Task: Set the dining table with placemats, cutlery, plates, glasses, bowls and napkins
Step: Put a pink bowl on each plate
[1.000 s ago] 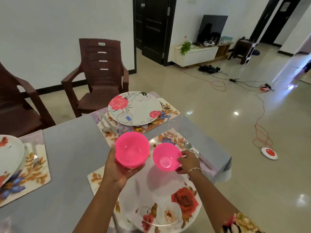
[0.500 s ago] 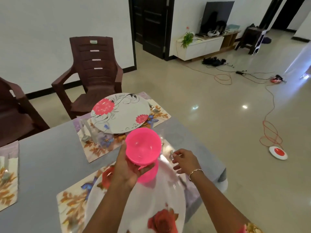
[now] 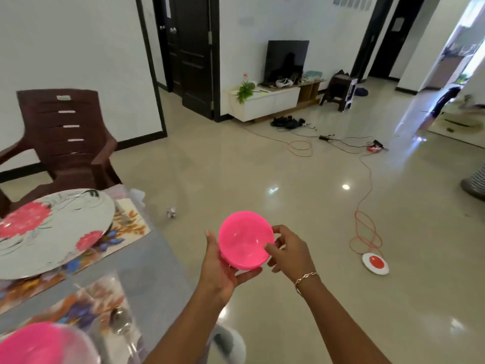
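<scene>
A pink plastic bowl (image 3: 242,244) hangs over the floor, just past the table's right edge. My left hand (image 3: 220,269) grips it from below and behind, thumb at its lower rim. My right hand (image 3: 287,252) pinches its right rim with fingertips. A second pink bowl (image 3: 39,345) sits at the bottom left, blurred, on the near place setting. A spoon (image 3: 119,320) lies on the near floral placemat (image 3: 86,306). Farther left, a white plate with pink flowers (image 3: 49,229) rests on another placemat (image 3: 128,224).
The grey table (image 3: 147,261) fills the lower left. A brown plastic chair (image 3: 63,137) stands behind it. On the glossy floor lie an orange cable (image 3: 367,206) and a round red and white device (image 3: 375,262). A TV unit (image 3: 265,101) stands by the far wall.
The view swung right, so the table slid left. One bowl was left on the near plate. My right hand came back to the rim of the bowl in my left hand.
</scene>
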Demonstrator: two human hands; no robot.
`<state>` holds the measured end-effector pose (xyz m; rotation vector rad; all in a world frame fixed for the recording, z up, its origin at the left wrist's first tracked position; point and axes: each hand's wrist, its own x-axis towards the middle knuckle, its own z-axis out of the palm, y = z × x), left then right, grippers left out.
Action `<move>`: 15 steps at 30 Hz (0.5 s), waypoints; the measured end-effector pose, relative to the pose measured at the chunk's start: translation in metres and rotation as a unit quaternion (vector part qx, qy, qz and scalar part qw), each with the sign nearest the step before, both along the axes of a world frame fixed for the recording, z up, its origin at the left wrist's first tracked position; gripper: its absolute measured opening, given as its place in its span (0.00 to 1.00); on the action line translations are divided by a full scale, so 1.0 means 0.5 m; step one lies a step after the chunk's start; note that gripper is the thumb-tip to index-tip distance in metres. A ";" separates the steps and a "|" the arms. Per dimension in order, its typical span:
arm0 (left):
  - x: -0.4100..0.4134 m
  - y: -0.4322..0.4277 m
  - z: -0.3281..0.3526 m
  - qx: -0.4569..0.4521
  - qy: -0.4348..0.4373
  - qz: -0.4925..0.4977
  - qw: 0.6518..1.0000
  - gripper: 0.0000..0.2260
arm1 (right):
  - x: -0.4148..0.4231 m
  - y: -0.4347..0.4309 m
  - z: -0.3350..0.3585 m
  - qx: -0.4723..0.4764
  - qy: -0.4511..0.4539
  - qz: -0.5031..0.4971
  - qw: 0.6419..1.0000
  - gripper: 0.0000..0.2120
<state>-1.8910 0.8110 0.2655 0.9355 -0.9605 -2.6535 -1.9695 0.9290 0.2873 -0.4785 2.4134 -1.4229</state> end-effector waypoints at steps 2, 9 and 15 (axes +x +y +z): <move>-0.062 0.027 -0.004 0.000 -0.004 -0.016 1.000 0.25 | -0.059 0.027 -0.004 -0.007 -0.001 -0.037 0.999 0.13; -0.313 0.031 -0.045 -0.016 -0.012 -0.018 1.000 0.20 | -0.307 0.041 -0.021 -0.007 -0.001 -0.047 0.999 0.15; -0.561 -0.066 -0.060 -0.004 -0.010 0.033 0.999 0.20 | -0.584 -0.041 -0.010 0.013 -0.004 -0.014 1.000 0.15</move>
